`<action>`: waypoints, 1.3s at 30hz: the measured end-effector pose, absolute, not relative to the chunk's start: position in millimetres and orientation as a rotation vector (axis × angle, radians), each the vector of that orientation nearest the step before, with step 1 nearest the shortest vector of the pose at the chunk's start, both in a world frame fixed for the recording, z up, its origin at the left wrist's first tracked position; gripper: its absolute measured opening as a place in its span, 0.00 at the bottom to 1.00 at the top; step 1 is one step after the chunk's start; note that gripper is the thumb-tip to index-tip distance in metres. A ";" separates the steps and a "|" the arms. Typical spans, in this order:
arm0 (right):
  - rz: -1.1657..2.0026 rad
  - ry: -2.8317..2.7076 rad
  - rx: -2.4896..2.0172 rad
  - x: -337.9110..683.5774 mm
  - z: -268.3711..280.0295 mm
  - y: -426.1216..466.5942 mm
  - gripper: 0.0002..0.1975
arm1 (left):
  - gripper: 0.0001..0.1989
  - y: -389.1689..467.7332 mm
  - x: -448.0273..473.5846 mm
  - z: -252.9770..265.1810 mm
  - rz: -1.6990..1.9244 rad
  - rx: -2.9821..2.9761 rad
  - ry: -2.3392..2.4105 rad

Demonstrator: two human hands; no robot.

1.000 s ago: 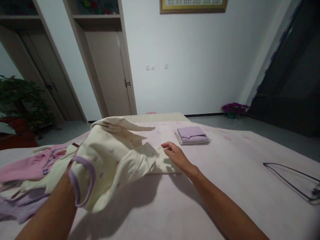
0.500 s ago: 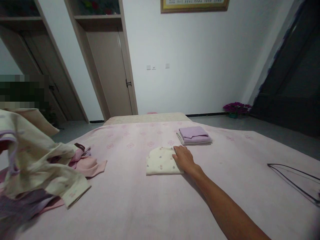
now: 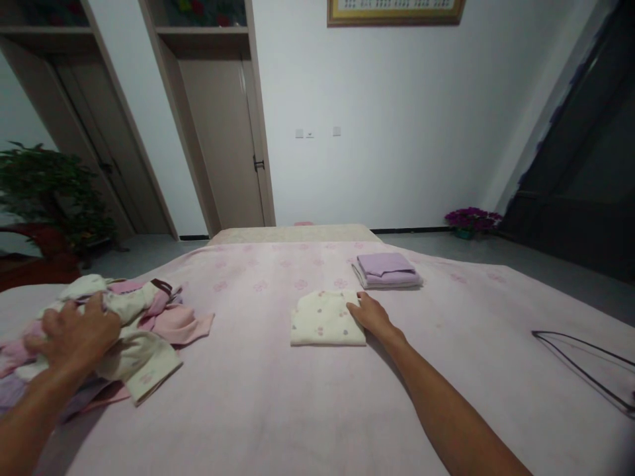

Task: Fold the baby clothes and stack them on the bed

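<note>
A cream garment with small printed spots (image 3: 322,320) lies folded on the pink bed cover, mid-view. At its right edge is my right hand (image 3: 373,316), closed on the fabric with the thumb on top; the other fingertips are partly hidden. To the left, my left hand (image 3: 77,330) rests over a loose heap of clothes (image 3: 171,322) in cream, pink and purple. Its fingers are spread and bent, touching the cream cloth on top. A cream sleeve or leg (image 3: 151,377) stretches from the heap toward the middle.
Behind the right hand sits a folded purple and white stack (image 3: 387,270). A black wire hanger (image 3: 575,360) lies at the right of the bed cover (image 3: 278,410). Beyond the bed are a door (image 3: 218,139), potted purple flowers (image 3: 471,221) and a leafy plant (image 3: 47,192).
Cream cloth that was raised at the left has come down onto the heap. My left hand has come into view over it. My right hand has shifted slightly right to the folded garment's edge.
</note>
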State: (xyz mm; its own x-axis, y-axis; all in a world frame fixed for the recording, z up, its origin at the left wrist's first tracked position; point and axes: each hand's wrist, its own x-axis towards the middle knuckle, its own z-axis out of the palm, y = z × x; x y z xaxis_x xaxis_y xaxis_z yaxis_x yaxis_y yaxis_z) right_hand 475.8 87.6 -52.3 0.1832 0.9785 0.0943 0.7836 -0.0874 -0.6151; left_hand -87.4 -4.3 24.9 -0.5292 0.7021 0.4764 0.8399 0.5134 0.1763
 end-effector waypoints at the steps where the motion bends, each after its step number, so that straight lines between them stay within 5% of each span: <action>1: 0.491 -1.624 -1.891 474.6 -51.0 88.9 0.22 | 0.24 -4.3 -81.1 22.8 -0.654 -1.235 -2.309; 9: 0.353 -1.327 -1.181 437.6 14.1 59.4 0.13 | 0.21 2.2 33.1 -4.7 -1.094 -1.761 -1.631; 14: 0.997 -1.991 -0.676 428.1 56.6 15.0 0.07 | 0.21 16.5 63.1 -43.2 -1.497 -1.971 -1.788; 17: 1.172 -2.042 -0.747 431.0 53.9 15.8 0.12 | 0.22 15.7 74.0 -56.9 -1.804 -2.028 -2.007; 20: 0.898 -2.047 -1.077 435.2 38.3 30.2 0.12 | 0.23 6.4 85.9 -55.4 -1.984 -2.187 -2.116; 26: 0.260 -2.328 -1.452 436.5 14.9 37.8 0.17 | 0.19 -19.0 124.7 -23.4 -1.470 -2.611 -1.935; 29: 0.189 -2.411 -1.575 433.3 7.6 34.2 0.20 | 0.21 -22.3 150.7 -20.6 -1.104 -2.722 -1.774; 33: 0.241 -2.482 -1.724 433.4 -0.4 34.8 0.16 | 0.11 -11.3 164.2 -30.2 -0.907 -2.634 -1.970; 35: 0.235 -2.458 -1.727 438.1 0.6 39.4 0.13 | 0.13 -3.0 155.5 -24.8 -1.184 -2.516 -2.181; 39: 0.119 -2.196 -1.687 456.3 14.2 54.3 0.14 | 0.20 6.4 121.2 15.5 -2.509 -2.116 -2.218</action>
